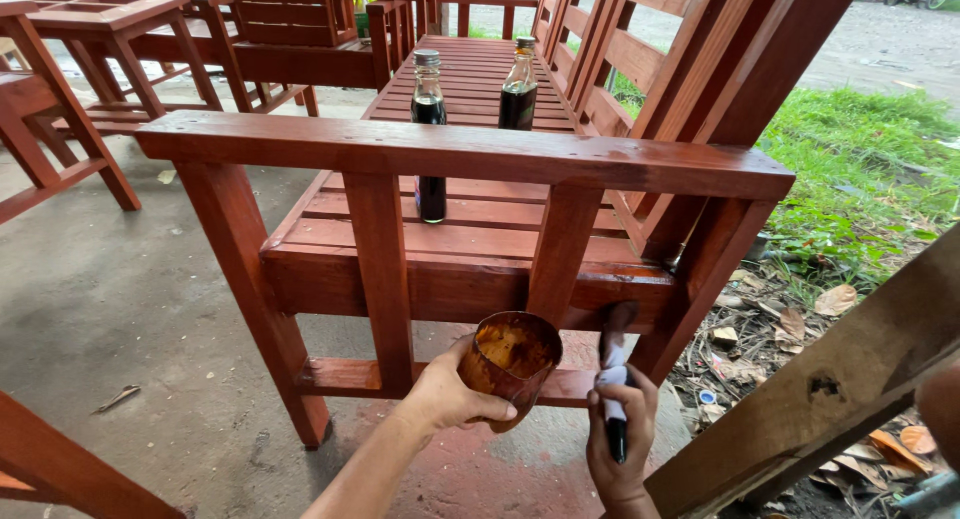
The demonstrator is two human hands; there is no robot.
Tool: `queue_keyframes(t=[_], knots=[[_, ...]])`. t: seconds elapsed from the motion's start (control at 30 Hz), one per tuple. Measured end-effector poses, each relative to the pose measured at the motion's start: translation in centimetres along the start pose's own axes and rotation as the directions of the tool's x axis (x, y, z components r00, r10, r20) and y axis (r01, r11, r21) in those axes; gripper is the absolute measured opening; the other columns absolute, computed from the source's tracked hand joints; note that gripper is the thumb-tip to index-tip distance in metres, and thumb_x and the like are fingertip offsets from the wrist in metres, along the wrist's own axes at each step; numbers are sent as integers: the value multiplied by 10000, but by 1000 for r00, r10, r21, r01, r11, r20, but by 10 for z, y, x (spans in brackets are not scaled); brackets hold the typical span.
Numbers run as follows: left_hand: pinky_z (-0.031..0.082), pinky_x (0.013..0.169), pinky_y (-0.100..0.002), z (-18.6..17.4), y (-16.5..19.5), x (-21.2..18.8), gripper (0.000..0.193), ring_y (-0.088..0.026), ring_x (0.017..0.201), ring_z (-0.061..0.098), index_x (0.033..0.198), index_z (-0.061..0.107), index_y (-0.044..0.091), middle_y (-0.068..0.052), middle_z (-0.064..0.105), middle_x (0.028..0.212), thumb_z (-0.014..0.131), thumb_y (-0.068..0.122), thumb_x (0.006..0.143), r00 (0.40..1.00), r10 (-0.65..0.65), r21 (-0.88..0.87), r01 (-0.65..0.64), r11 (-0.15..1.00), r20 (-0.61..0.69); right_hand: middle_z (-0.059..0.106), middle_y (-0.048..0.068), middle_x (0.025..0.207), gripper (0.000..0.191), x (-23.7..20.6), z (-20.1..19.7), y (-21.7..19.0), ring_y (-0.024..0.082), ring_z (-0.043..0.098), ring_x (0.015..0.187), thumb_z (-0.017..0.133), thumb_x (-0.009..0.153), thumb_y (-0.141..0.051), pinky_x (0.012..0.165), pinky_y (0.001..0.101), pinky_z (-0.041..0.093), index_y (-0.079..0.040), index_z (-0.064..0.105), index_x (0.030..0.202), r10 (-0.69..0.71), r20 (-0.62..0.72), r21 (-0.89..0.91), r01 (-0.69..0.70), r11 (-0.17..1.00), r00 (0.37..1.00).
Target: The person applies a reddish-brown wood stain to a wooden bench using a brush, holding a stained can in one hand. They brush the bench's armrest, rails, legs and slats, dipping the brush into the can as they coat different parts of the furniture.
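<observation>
My left hand grips a stained, cut-off plastic cup with brown varnish inside, held low in front of a red-brown wooden bench. My right hand holds a paintbrush upright. Its dark bristles touch the glossy wet front rail of the seat next to the right leg. Two glass bottles of dark liquid stand on the slatted seat: one nearer, seen partly through the armrest, and one farther back.
More red-brown wooden chairs and tables stand at the left and back on a concrete floor. A bare wooden plank slants across the lower right. Grass, dry leaves and litter lie to the right.
</observation>
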State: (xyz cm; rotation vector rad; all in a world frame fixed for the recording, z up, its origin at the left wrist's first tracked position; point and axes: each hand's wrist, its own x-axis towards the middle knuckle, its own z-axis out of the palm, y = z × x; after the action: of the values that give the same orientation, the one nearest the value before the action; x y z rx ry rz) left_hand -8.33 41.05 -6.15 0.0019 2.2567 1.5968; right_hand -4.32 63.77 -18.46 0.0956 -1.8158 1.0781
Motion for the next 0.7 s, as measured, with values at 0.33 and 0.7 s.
queue_keyframes(t=[0.33, 0.7], knots=[[640, 637, -273, 6, 11, 2, 1153, -178, 935, 738, 1520, 413, 202, -46, 721, 1205, 916, 69, 492, 997, -72, 41, 71, 997, 18, 618, 134, 1251, 140, -1, -38, 34, 240, 615, 1152, 725, 977, -75, 1013, 364, 503, -106, 628, 1073, 232, -242, 44, -229, 973, 942], [643, 646, -316, 4, -1, 8, 1118, -216, 961, 743, 1483, 483, 147, -100, 745, 1195, 921, 86, 456, 1000, 18, -22, -18, 1000, -15, 658, 118, 1270, 132, -10, -19, 7, 177, 683, 994, 712, 899, -32, 768, 315, 580, -109, 671, 998, 391, 52, 440, -373, 817, 919]])
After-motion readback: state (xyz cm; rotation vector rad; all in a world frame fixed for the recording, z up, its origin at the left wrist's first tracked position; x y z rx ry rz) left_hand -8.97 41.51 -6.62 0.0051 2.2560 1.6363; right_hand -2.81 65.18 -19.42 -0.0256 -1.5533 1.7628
